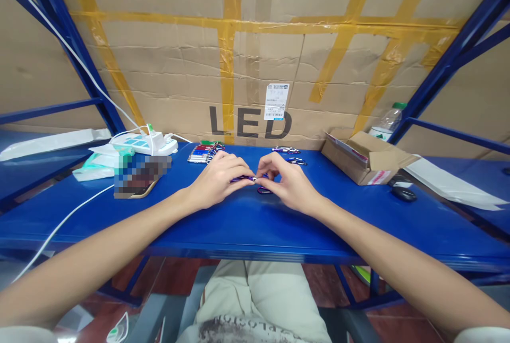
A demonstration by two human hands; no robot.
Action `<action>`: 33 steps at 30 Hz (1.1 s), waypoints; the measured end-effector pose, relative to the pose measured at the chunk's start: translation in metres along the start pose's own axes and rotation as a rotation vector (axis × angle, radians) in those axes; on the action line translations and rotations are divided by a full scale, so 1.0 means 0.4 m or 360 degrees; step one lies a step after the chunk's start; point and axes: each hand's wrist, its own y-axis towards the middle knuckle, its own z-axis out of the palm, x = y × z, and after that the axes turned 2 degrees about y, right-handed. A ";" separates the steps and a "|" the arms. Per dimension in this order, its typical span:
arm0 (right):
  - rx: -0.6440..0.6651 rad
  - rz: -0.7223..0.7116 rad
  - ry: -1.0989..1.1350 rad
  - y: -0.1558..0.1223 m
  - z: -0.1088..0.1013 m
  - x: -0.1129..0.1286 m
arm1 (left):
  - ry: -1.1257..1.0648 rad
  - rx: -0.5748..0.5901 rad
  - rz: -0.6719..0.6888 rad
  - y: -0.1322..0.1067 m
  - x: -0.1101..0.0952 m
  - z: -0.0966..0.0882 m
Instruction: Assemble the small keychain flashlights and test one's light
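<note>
Torch [244, 178] (purple) pinched in left hand [217, 179]; right hand [290, 185] grips its end.

White power strip [145, 143] left rear; open cardboard box [366, 162] right, plastic bottle [385, 121] behind, black mouse [403, 194] beside.

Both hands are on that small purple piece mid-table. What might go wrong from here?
The purple keychain light is pinched only by the fingertips of the left hand and right hand; it may slip and roll across the smooth blue table. The purple clip lying under the right hand could get nudged away. A wide left wrist move might scatter the row of small lights just behind it.
</note>
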 end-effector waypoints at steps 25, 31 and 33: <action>-0.0044 0.0228 0.0418 0.026 0.001 -0.019 | 0.0124 0.0040 -0.0028 0.007 -0.005 -0.007; 0.0004 -0.0251 -0.0236 0.009 -0.012 -0.020 | -0.0127 0.0046 -0.0190 0.010 -0.002 0.000; 0.0006 -0.0331 -0.0341 0.007 -0.016 -0.024 | -0.0225 0.0050 -0.0275 0.013 -0.001 0.004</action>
